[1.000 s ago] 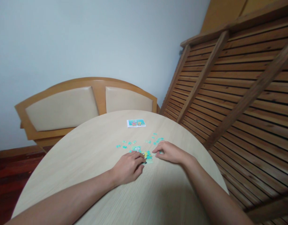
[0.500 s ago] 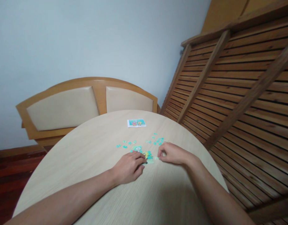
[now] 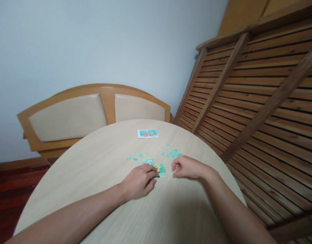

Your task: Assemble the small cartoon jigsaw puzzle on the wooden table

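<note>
A partly joined jigsaw puzzle (image 3: 163,173) with cartoon figures in teal, yellow and pale green lies on the table. My left hand (image 3: 140,179) rests flat over its near left part, fingers stretched out and hiding some of it. Just right of the puzzle, my right hand (image 3: 187,167) is held low with curled fingers. A small pale jigsaw piece (image 3: 173,174) shows between its thumb and fingertips, partly hidden. Loose teal jigsaw pieces (image 3: 174,153) lie beyond the right hand, and more loose pieces (image 3: 135,159) lie beyond the left.
Farther back on the round wooden table (image 3: 107,142) lies a picture card (image 3: 148,133) with two cartoon figures. A padded headboard (image 3: 69,117) stands behind the table against the wall. A slatted wooden panel (image 3: 247,112) leans along the right side.
My right hand has drawn slightly right, away from the puzzle's edge, with the pale jigsaw piece, and its fingers have curled more. My left hand stays in place.
</note>
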Action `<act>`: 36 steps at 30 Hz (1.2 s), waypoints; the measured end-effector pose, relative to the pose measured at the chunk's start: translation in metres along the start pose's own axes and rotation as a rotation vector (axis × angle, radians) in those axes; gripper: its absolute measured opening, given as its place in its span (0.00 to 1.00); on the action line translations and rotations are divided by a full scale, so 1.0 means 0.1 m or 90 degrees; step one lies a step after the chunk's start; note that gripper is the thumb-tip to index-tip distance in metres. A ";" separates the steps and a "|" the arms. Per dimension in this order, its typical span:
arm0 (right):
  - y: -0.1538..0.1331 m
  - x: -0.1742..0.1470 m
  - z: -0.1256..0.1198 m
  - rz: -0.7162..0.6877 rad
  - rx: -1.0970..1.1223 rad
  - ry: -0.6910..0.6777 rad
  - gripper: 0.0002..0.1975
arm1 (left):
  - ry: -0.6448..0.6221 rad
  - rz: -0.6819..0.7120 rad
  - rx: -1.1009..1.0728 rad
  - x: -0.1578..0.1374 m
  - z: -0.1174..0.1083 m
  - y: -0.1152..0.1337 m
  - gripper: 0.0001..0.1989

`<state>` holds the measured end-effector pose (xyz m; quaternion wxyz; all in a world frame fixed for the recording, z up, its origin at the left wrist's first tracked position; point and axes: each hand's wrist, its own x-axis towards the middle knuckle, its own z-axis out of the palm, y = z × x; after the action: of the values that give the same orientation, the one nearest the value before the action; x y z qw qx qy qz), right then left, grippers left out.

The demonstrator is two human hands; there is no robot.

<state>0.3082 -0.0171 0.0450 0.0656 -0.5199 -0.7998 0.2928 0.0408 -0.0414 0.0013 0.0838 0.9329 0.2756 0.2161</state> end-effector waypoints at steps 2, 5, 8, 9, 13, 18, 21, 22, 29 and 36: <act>0.01 0.02 0.02 -0.026 0.012 -0.016 0.12 | -0.002 -0.001 -0.001 0.00 -0.01 0.00 0.13; 0.02 0.05 0.04 -0.076 0.026 -0.022 0.15 | -0.011 -0.004 0.004 0.01 -0.01 0.01 0.13; 0.04 0.06 0.06 -0.083 0.043 -0.007 0.17 | -0.014 -0.002 0.005 0.00 -0.01 0.00 0.14; 0.04 0.07 0.06 -0.079 0.044 -0.004 0.17 | -0.013 -0.001 0.004 0.00 -0.01 0.00 0.14; 0.06 0.08 0.07 -0.087 0.025 0.001 0.15 | -0.015 0.009 0.001 0.01 0.00 0.00 0.15; 0.08 0.10 0.09 -0.101 0.006 0.008 0.15 | -0.019 0.017 -0.004 0.01 -0.01 0.00 0.15; 0.09 0.10 0.09 -0.106 0.007 0.010 0.15 | -0.020 0.017 -0.004 0.01 -0.01 0.00 0.15; 0.09 0.10 0.10 -0.105 0.006 0.013 0.14 | -0.022 0.017 -0.002 0.01 -0.01 0.00 0.16; 0.05 0.09 0.10 -0.100 -0.019 0.020 0.11 | -0.033 0.019 0.014 0.00 0.00 0.00 0.16; 0.07 0.10 0.11 -0.106 -0.028 0.035 0.13 | -0.036 0.017 0.012 0.01 -0.01 0.00 0.16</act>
<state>0.3049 -0.0104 0.0306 0.1005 -0.4612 -0.8441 0.2543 0.0417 -0.0407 0.0025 0.0800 0.9431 0.2625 0.1880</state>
